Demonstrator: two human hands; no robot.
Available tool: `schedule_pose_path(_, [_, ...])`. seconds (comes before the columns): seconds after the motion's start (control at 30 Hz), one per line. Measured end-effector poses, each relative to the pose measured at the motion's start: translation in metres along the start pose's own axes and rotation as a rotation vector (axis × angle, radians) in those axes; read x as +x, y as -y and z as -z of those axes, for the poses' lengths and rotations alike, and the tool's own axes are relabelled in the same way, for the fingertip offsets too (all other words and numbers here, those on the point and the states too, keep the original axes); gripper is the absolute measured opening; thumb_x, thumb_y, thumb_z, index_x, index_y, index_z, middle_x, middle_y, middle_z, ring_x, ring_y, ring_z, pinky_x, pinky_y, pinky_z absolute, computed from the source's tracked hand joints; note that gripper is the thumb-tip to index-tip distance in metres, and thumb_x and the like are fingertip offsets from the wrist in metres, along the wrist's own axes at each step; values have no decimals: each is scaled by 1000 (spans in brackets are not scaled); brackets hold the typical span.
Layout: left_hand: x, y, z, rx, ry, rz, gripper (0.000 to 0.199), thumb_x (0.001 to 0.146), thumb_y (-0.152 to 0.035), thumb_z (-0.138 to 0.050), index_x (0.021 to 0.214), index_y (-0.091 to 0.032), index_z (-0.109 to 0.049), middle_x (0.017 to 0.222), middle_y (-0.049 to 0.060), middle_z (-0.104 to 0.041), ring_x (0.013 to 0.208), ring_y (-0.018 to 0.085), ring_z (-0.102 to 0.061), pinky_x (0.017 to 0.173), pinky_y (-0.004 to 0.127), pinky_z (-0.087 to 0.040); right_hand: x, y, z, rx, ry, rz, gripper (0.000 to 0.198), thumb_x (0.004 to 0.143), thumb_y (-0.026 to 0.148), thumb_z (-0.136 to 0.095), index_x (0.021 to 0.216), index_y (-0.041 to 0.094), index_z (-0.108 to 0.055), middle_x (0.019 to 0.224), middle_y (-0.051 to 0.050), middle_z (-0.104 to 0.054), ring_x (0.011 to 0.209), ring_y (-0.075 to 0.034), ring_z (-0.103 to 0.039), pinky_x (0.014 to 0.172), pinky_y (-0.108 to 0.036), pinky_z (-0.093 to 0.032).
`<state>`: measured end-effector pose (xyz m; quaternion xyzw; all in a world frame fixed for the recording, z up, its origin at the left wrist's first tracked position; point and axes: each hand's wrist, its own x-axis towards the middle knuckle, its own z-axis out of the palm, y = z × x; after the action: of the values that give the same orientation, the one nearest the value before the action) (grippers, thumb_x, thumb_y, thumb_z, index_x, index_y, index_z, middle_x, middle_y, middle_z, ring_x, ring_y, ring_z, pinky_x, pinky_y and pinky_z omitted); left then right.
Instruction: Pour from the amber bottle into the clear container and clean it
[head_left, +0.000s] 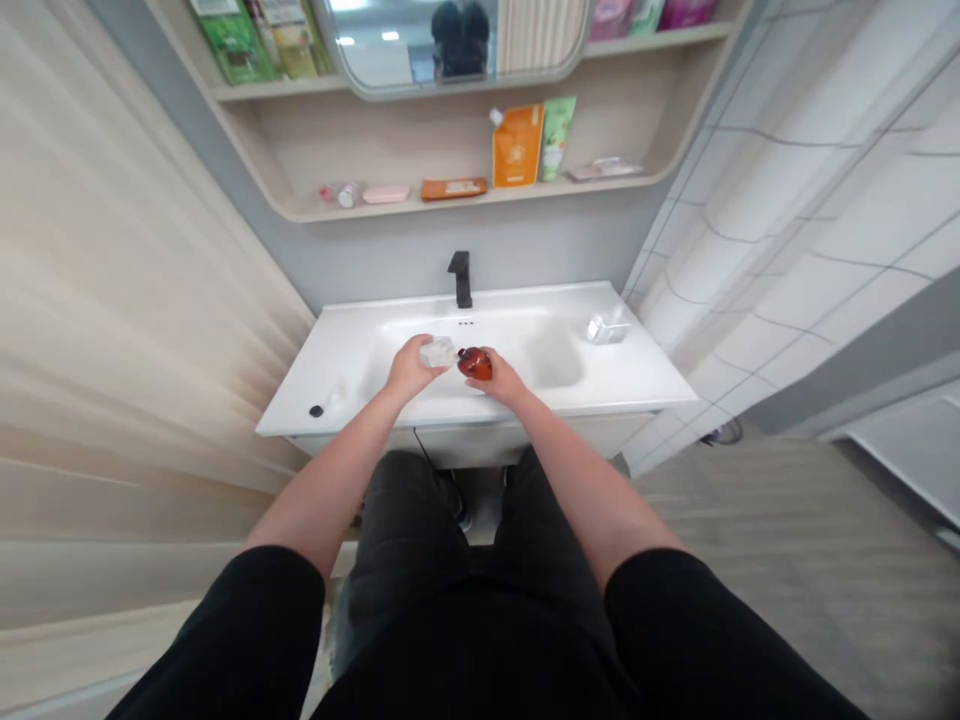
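Note:
Over the white washbasin point(555, 350), my left hand point(411, 370) is closed around a small clear container point(439, 351) with whitish contents that I cannot make out. My right hand point(501, 376) grips a reddish-brown bottle point(477, 364), tilted so its dark neck points left toward the container. The neck is close to the container's right side; whether they touch I cannot tell. Behind both hands rises the black faucet point(462, 280). A small round black cap point(316, 411) lies on the counter at the left.
A clear box point(608, 326) stands on the counter's right side. Above the basin, a shelf point(405, 206) carries an orange pouch point(517, 146), a green tube point(556, 137) and several small items. A mirror point(405, 45) hangs above it. A curtain point(142, 250) borders the left.

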<state>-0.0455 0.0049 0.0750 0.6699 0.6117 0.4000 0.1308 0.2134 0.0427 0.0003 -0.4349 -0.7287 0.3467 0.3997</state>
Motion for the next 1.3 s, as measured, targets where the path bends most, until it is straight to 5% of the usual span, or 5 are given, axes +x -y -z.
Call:
schedule_pose_path(0.47, [9,-9,6,220,52,-135,72,76,-18,-95,143,-21,-71,148,15,-76,141,39,-72,130,55,-55,0,1,-1,-5,7,15,86,76,37,-101,152,23,-62,145,-14,-80,130,-38,-78,119,-56,-60])
schedule_pose_path(1.3, [12,-16,13,282,119,-222,73,74,-14,-88,145,-21,-72,147,15,-76,142,42,-67,133,59,-50,-1,4,0,-14,15,3,85,77,39,-101,152,27,-63,144,-11,-81,130,-37,-78,120,-58,-59])
